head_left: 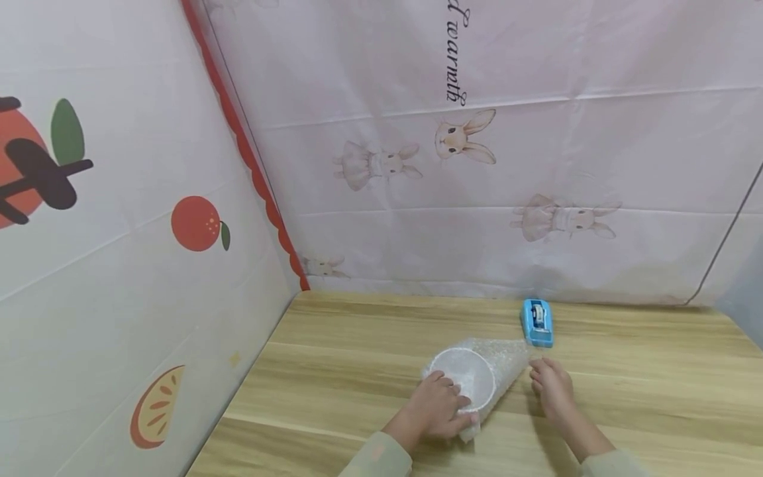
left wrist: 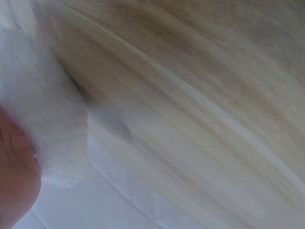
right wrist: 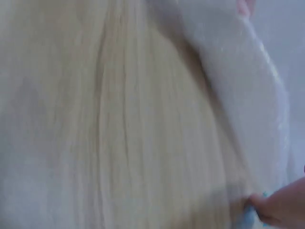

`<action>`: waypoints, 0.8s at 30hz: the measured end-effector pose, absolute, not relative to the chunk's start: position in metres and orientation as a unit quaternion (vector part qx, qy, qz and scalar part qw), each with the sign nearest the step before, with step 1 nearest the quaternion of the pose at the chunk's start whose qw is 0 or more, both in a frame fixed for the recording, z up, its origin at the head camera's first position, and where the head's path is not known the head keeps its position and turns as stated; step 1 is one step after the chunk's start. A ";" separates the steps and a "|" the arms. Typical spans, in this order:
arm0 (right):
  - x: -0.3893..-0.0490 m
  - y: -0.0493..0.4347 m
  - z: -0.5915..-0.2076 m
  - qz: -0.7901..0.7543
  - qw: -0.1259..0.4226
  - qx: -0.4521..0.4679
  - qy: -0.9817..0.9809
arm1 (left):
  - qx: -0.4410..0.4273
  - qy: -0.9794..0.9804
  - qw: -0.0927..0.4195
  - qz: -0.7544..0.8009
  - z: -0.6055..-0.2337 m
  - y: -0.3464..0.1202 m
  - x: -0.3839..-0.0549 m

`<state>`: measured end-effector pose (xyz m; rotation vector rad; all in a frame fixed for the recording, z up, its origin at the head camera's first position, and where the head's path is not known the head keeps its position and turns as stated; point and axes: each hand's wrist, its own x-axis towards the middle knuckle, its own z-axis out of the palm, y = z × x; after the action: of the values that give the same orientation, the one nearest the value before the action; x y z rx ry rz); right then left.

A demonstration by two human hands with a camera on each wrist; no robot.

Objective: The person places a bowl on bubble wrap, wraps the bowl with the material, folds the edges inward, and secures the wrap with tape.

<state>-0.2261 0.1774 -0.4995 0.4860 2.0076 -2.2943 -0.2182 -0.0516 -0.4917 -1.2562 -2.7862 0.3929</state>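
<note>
- Pink-white cloth w/ rabbit prints: hangs behind, its bottom along the table's back edge.
- White cloth w/ fruit prints: hangs on the L side, meeting the table's L edge on a diagonal; scalloped red border runs down to the far L corner.
- Pale-brown wood-grain table: far R corner slants off. Wide stretch of wood btwn the wrap & the L edge, more to the R past the R hand; narrower strip btwn wrap & back edge.
- Clear, whitish bubble-wrap sheet: on the table near the person, btwn the two hands. Bumpy, shiny, crinkled; tapers to the R, loose corner at the bottom.
- Round white piece w/ pale raised rim: at the wrap's L part, looks hazy; can't tell what it's made of.
- L hand: fingers spread, resting on the round piece's lower L part, thumb at its lower edge. Pale-green sleeve behind.
- R hand: narrow, fingers bent in, right at the wrap's R end; can't tell if they pinch it.
- Light-blue plastic tape dispenser: near the back edge, just beyond the wrap's R tip, R hand well short of it.
</note>
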 end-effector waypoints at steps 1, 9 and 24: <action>-0.228 0.179 -0.501 -0.759 0.034 0.152 0.632 | -0.407 -0.904 0.030 0.127 -0.492 -0.052 -0.218; -0.241 0.190 -0.510 -0.794 0.086 0.118 0.590 | -0.412 -0.900 0.035 0.135 -0.494 -0.052 -0.221; -0.252 0.195 -0.517 -0.755 0.065 0.113 0.643 | -0.412 -0.902 0.030 0.127 -0.495 -0.051 -0.221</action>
<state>-0.2516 0.1945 -0.5174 0.3397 1.9397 -2.2797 -0.2207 -0.0513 -0.4946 -1.2712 -2.7804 0.3901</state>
